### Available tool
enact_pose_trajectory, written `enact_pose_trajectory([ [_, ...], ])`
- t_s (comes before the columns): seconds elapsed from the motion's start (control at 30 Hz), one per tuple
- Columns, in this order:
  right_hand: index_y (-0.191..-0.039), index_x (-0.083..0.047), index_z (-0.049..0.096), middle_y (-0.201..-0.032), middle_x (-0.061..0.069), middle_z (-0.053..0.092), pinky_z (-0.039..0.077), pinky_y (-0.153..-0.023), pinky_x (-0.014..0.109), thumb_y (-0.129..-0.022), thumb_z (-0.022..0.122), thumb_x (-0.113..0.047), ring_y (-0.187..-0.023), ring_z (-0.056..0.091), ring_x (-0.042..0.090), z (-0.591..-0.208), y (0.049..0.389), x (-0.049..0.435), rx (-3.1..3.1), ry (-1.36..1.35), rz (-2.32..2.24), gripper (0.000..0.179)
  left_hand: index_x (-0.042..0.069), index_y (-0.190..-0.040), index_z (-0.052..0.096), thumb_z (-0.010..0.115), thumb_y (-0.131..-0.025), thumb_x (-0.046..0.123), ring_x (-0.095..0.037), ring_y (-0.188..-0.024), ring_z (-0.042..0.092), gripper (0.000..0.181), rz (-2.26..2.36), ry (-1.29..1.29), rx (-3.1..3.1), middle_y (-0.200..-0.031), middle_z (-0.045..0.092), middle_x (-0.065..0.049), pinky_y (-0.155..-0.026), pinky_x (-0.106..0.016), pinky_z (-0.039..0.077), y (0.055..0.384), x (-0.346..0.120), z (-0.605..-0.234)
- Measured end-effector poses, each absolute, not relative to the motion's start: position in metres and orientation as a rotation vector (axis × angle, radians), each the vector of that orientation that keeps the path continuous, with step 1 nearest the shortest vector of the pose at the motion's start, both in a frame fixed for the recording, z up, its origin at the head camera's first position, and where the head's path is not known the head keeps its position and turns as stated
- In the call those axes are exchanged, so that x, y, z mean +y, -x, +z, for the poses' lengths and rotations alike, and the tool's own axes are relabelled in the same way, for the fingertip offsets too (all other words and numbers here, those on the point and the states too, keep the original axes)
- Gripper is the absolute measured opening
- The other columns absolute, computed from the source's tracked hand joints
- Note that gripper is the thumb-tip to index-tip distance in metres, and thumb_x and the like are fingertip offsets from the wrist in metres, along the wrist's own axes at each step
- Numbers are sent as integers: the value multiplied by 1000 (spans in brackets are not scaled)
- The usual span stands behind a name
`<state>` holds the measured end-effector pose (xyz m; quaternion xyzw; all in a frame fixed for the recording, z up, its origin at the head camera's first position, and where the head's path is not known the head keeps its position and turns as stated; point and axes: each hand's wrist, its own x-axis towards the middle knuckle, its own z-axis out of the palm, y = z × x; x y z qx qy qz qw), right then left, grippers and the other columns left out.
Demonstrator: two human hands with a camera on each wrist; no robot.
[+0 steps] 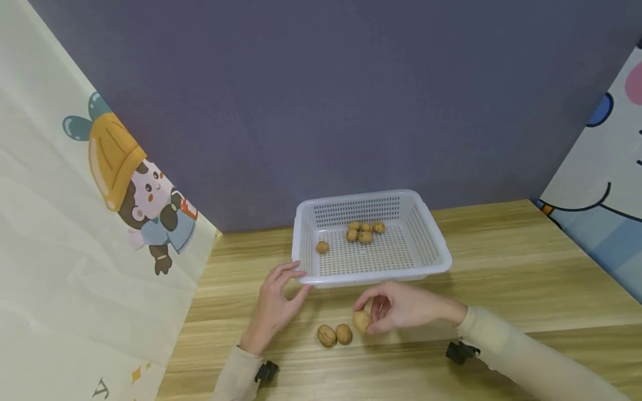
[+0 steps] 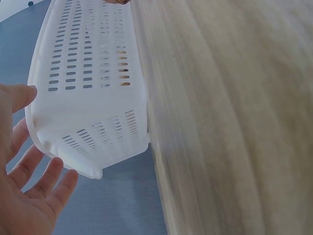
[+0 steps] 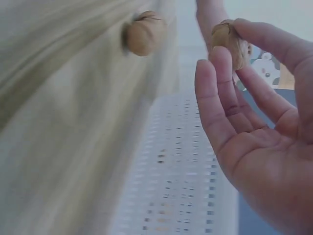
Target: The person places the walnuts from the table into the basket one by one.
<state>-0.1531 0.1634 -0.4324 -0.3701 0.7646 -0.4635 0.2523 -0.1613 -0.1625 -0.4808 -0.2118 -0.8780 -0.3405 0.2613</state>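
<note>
My right hand (image 1: 401, 305) pinches a walnut (image 1: 361, 321) between thumb and fingertips, in front of a white plastic basket (image 1: 371, 277). In the right wrist view that walnut (image 3: 229, 41) sits at the fingertips while the other fingers (image 3: 208, 93) stay loosely extended. Two more walnuts (image 1: 327, 336) lie side by side on the table, just left of the held one. My left hand (image 1: 275, 303) is at the basket's front left corner, with fingertips right at the rim. In the left wrist view its relaxed, spread fingers (image 2: 51, 178) show beside the basket wall (image 2: 88, 110).
Several walnuts (image 1: 365, 237) lie inside the basket, most bunched toward the back, with one (image 1: 322, 247) apart at the left. The wooden table (image 1: 501, 262) meets a dark grey panel (image 1: 326, 100) behind the basket. Printed sheets (image 1: 55, 223) hang on both sides.
</note>
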Motion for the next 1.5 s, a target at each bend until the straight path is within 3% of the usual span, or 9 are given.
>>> enact_pose_trajectory([
  [0.4,-125,-8,75,-93,2,78,62,-67,21,-90,85,-17,-78,71,8,-385,169,167,2030,1061,-1267,38,11,-109,78,93,-80,13,-33,-125,68,33,-910,575,-2365,-133,73,-11,-112,-53,56,161,-163,-480],
  [0.6,-127,-6,74,-94,0,77,63,-70,23,-90,85,-20,-81,72,11,-361,181,166,2119,1065,-1204,41,10,-108,78,93,-79,14,-33,-124,69,33,-908,582,-2350,-132,73,-11,-111,-54,56,162,-163,-479],
  [0.73,-130,-6,73,-97,0,78,64,-74,25,-90,85,-21,-85,73,14,-347,194,167,2182,1061,-1173,44,10,-108,78,93,-79,13,-33,-124,69,33,-906,588,-2344,-132,73,-11,-111,-54,56,162,-162,-478],
  [0.97,-135,-5,71,-121,8,77,66,-85,29,-93,82,-20,-99,75,17,-334,231,171,2248,1028,-1193,46,10,-107,78,93,-79,12,-33,-124,69,33,-911,588,-2340,-131,74,-11,-110,-55,57,163,-162,-480],
  [1.23,-140,-5,67,-125,12,77,64,-88,33,-94,79,-24,-107,75,20,-339,274,170,2295,863,-1227,51,10,-108,78,92,-81,14,-33,-126,69,31,-934,577,-2370,-133,73,-10,-113,-53,56,162,-162,-479],
  [1.5,-147,-13,62,-144,12,68,61,-105,47,-98,77,-34,-121,71,28,-350,308,164,2311,720,-1310,56,10,-107,77,92,-80,14,-34,-124,69,31,-905,591,-2351,-132,73,-11,-110,-55,57,162,-161,-480],
])
